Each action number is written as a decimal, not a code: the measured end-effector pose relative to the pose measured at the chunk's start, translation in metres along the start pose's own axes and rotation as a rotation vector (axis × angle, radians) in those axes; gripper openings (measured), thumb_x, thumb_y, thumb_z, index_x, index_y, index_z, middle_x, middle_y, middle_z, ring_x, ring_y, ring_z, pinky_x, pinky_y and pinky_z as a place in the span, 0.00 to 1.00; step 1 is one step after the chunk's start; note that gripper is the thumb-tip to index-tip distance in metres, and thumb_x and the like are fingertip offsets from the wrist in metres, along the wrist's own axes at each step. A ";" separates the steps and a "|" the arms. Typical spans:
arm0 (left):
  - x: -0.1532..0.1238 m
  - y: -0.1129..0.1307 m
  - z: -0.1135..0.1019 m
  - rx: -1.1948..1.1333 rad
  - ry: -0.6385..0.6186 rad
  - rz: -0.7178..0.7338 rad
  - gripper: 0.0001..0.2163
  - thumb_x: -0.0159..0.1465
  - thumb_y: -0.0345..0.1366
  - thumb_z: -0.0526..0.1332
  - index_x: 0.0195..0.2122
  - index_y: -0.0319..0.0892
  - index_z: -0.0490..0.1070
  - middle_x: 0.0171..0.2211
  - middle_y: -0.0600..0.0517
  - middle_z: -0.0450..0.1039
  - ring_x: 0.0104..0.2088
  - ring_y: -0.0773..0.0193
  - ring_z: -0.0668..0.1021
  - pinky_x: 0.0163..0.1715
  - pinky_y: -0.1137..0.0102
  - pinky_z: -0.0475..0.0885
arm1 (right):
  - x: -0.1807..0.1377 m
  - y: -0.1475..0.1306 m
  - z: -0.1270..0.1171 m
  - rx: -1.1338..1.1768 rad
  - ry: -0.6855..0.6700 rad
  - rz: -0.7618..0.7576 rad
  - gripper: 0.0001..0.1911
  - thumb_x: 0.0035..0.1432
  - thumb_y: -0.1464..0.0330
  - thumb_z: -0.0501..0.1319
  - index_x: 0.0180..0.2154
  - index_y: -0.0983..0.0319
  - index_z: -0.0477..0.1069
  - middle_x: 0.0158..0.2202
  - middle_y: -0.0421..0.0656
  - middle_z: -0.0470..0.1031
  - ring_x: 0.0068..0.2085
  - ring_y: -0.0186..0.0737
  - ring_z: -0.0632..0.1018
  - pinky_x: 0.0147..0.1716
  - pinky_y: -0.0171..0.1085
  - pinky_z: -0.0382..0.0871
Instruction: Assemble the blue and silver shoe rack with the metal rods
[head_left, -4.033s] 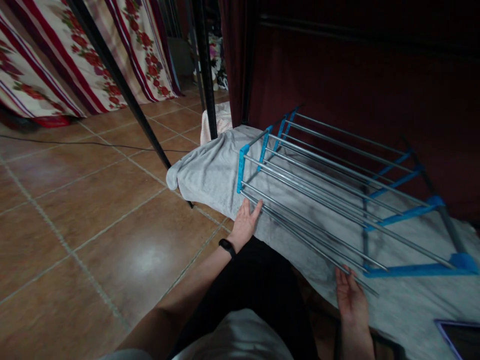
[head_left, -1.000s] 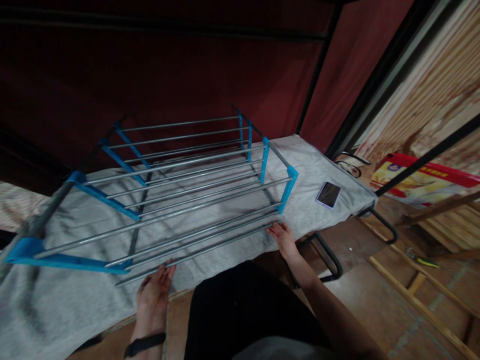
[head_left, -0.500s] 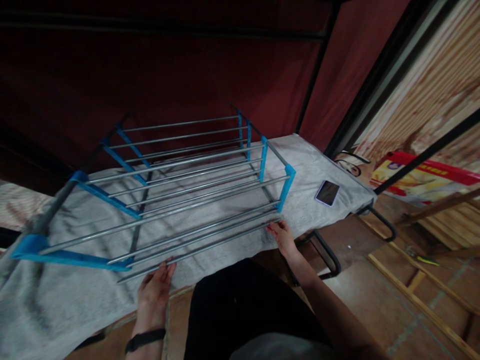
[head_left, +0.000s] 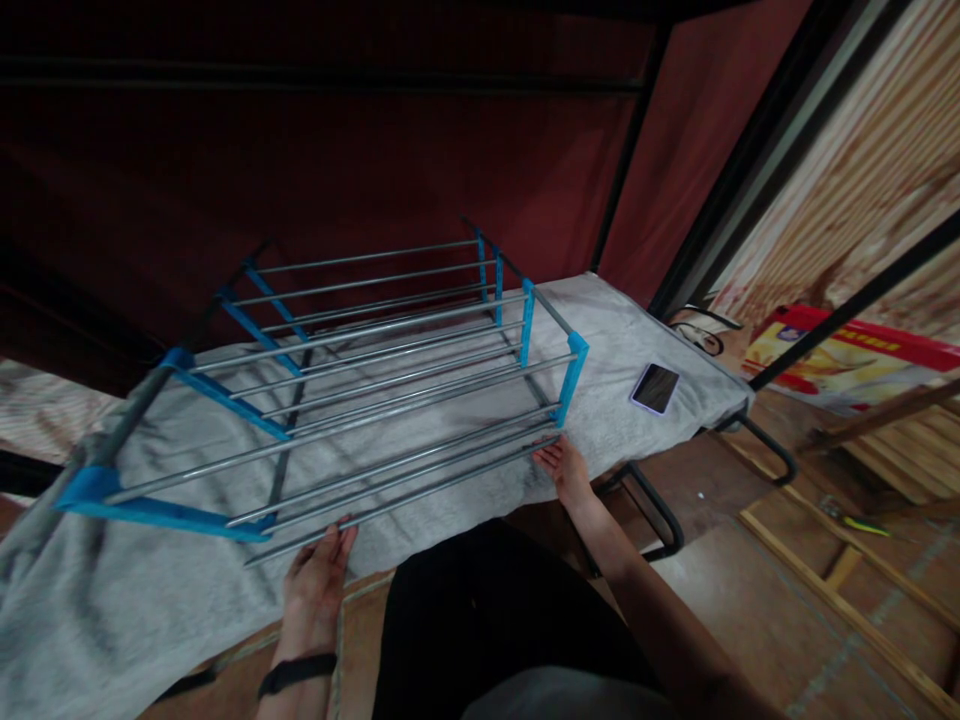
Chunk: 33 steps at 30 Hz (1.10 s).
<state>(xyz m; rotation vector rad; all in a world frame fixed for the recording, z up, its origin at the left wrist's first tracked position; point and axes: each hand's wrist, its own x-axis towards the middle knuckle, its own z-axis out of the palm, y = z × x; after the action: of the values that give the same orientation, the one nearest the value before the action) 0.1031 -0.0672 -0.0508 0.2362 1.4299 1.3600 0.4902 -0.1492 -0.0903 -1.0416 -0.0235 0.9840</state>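
A loose grey metal tube [head_left: 435,489] runs along the front of a partly built shoe rack [head_left: 573,385]. The rack has blue plastic brackets joining several metal tubes and lies on its side. My left hand [head_left: 321,568], with a dark band on the wrist, pinches the tube a little in from its left end. Near the tube's right end, the fingers of my right hand [head_left: 565,470] close on it, just below the lowest right bracket. The tube lies apart from the left blue bracket [head_left: 202,522].
Under the rack is a grey blanket [head_left: 465,545] on a narrow metal-framed bed. A phone [head_left: 655,388] lies right of the rack. On the floor at right are a colourful box [head_left: 832,365], a wooden frame [head_left: 840,585] and a yellow-handled tool [head_left: 866,526].
The rack's left end has shifted slightly to the right in view. Both hands keep hold of the tube, and its right end sits marginally nearer the right bracket.
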 end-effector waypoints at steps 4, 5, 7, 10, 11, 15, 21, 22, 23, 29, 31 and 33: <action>0.005 -0.002 -0.002 0.008 0.002 0.002 0.12 0.58 0.17 0.61 0.20 0.37 0.69 0.25 0.52 0.75 0.32 0.67 0.81 0.44 0.66 0.79 | 0.002 -0.002 0.002 0.018 -0.004 0.036 0.12 0.60 0.56 0.61 0.31 0.58 0.72 0.33 0.47 0.80 0.35 0.42 0.80 0.39 0.42 0.79; 0.006 -0.002 -0.003 0.012 -0.004 0.001 0.11 0.58 0.17 0.62 0.21 0.37 0.70 0.25 0.52 0.76 0.32 0.67 0.81 0.44 0.66 0.79 | 0.002 -0.003 0.002 0.023 -0.004 0.043 0.12 0.60 0.58 0.61 0.31 0.58 0.72 0.33 0.47 0.81 0.35 0.42 0.80 0.39 0.42 0.79; 0.007 -0.002 -0.003 0.021 -0.028 0.000 0.10 0.58 0.18 0.62 0.24 0.37 0.72 0.27 0.51 0.77 0.33 0.66 0.81 0.44 0.66 0.79 | 0.002 -0.003 0.003 0.034 -0.001 0.051 0.10 0.61 0.60 0.60 0.30 0.57 0.72 0.33 0.46 0.81 0.34 0.41 0.80 0.39 0.41 0.79; 0.006 -0.001 -0.002 0.017 -0.039 -0.014 0.10 0.58 0.17 0.60 0.25 0.37 0.73 0.28 0.52 0.77 0.33 0.67 0.81 0.45 0.67 0.79 | 0.001 -0.002 0.005 0.047 -0.002 0.054 0.09 0.61 0.60 0.60 0.31 0.57 0.72 0.33 0.45 0.81 0.35 0.40 0.80 0.40 0.40 0.79; 0.006 0.000 -0.002 0.015 -0.034 -0.023 0.10 0.58 0.17 0.60 0.25 0.37 0.72 0.28 0.52 0.77 0.33 0.67 0.81 0.45 0.66 0.79 | 0.001 -0.001 0.005 0.050 -0.004 0.054 0.09 0.61 0.60 0.60 0.31 0.57 0.72 0.33 0.45 0.81 0.36 0.40 0.80 0.40 0.40 0.79; 0.005 -0.001 -0.002 0.006 -0.007 -0.009 0.11 0.56 0.17 0.61 0.22 0.37 0.69 0.25 0.53 0.76 0.33 0.66 0.81 0.45 0.65 0.79 | 0.001 -0.001 0.004 0.044 -0.008 0.057 0.09 0.61 0.60 0.60 0.31 0.57 0.72 0.33 0.45 0.81 0.35 0.40 0.80 0.40 0.39 0.79; 0.010 -0.003 -0.007 0.017 -0.065 0.003 0.09 0.55 0.18 0.62 0.24 0.37 0.70 0.27 0.52 0.77 0.35 0.64 0.82 0.47 0.63 0.79 | 0.002 -0.003 0.004 0.013 -0.022 0.056 0.10 0.61 0.60 0.60 0.31 0.58 0.72 0.33 0.45 0.81 0.35 0.41 0.80 0.39 0.40 0.79; 0.011 -0.004 -0.007 0.017 -0.058 0.004 0.09 0.55 0.18 0.62 0.24 0.37 0.70 0.27 0.52 0.77 0.35 0.63 0.82 0.48 0.62 0.79 | 0.001 -0.003 0.004 0.008 -0.025 0.050 0.10 0.60 0.60 0.60 0.31 0.58 0.72 0.33 0.45 0.81 0.35 0.41 0.80 0.39 0.40 0.79; 0.010 -0.004 -0.007 0.017 -0.049 0.007 0.09 0.55 0.18 0.62 0.23 0.37 0.70 0.27 0.52 0.77 0.35 0.63 0.82 0.48 0.62 0.78 | 0.000 -0.003 0.004 0.003 -0.028 0.041 0.09 0.60 0.60 0.61 0.31 0.58 0.72 0.33 0.44 0.81 0.35 0.41 0.80 0.39 0.40 0.79; 0.006 -0.004 -0.004 0.023 -0.021 0.016 0.10 0.56 0.17 0.61 0.22 0.38 0.70 0.25 0.53 0.76 0.34 0.65 0.82 0.48 0.63 0.78 | -0.007 0.001 0.006 -0.020 -0.042 -0.027 0.09 0.55 0.60 0.66 0.32 0.56 0.71 0.34 0.42 0.81 0.36 0.41 0.80 0.40 0.41 0.78; 0.006 -0.003 -0.005 0.023 -0.023 0.019 0.10 0.56 0.18 0.62 0.22 0.38 0.70 0.25 0.53 0.76 0.34 0.65 0.81 0.48 0.62 0.78 | -0.008 0.001 0.007 -0.032 -0.042 -0.034 0.10 0.53 0.60 0.67 0.32 0.56 0.70 0.34 0.41 0.80 0.36 0.41 0.80 0.39 0.41 0.78; 0.006 -0.002 -0.006 0.020 -0.041 0.018 0.09 0.56 0.18 0.62 0.23 0.37 0.70 0.26 0.52 0.77 0.35 0.65 0.81 0.49 0.62 0.78 | -0.008 0.000 0.008 -0.043 -0.044 -0.035 0.10 0.52 0.60 0.68 0.32 0.56 0.70 0.34 0.42 0.80 0.36 0.41 0.80 0.39 0.41 0.79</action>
<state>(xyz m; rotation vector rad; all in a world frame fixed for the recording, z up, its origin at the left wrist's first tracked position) 0.0974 -0.0669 -0.0576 0.2889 1.4109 1.3492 0.4818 -0.1487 -0.0830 -1.0556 -0.0993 0.9783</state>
